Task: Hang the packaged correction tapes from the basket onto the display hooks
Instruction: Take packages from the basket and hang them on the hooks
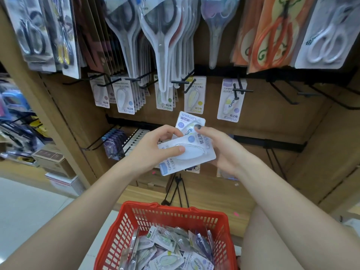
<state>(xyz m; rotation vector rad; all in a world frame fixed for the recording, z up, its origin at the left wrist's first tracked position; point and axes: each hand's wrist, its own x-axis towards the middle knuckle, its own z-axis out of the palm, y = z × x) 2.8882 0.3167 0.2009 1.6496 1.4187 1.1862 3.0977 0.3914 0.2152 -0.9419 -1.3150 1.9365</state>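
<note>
Holding two correction tape packs (187, 151) below the hooks (242, 91): left hand (155, 147) pinches front pack, lying crosswise; right hand (220, 147) grips the rear (upside down). Basket (124, 227) beneath.

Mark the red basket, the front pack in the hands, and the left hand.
red basket (124, 233), head view, left wall.
front pack (196, 152), head view, clear blister.
left hand (153, 148), head view, back of hand.

Packaged scissors with black handles (163, 26) hang along the top edge of the brown wooden display board (272, 121). Orange-handled scissors (272, 34) hang near its right corner. Brown cardboard boxes (52, 160) stand on the floor at left.
</note>
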